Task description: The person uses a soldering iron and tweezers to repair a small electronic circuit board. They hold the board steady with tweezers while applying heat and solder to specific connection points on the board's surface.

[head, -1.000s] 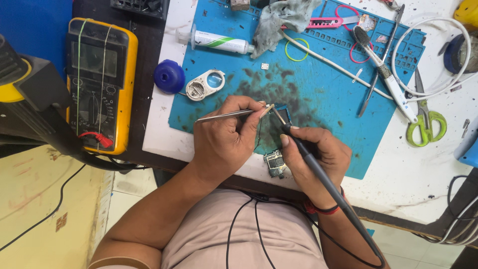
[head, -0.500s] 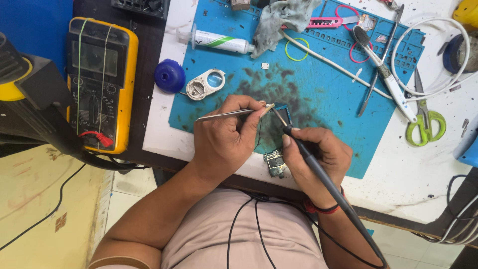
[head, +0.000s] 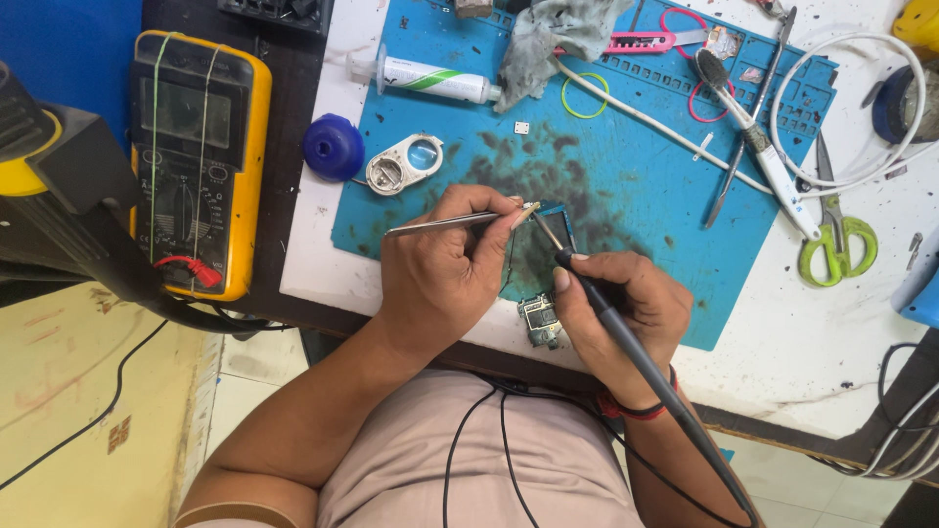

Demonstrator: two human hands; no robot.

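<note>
My left hand point(head: 445, 279) grips metal tweezers point(head: 460, 221) whose tips point right, over a small circuit board point(head: 541, 321) lying on the blue work mat point(head: 636, 196). Beside it, my right hand point(head: 626, 308) holds a black soldering iron point(head: 626, 337) like a pen. The iron's tip meets the tweezer tips just above the board, and its cord trails down past my wrist. Both hands cover most of the board.
A yellow multimeter point(head: 196, 161) lies at the left. On and near the mat are a white syringe tube point(head: 425, 78), a blue cap point(head: 333, 147), a magnifier loupe point(head: 406, 161), a grey rag point(head: 558, 34), green-handled scissors point(head: 836, 240) and a white cable point(head: 851, 108).
</note>
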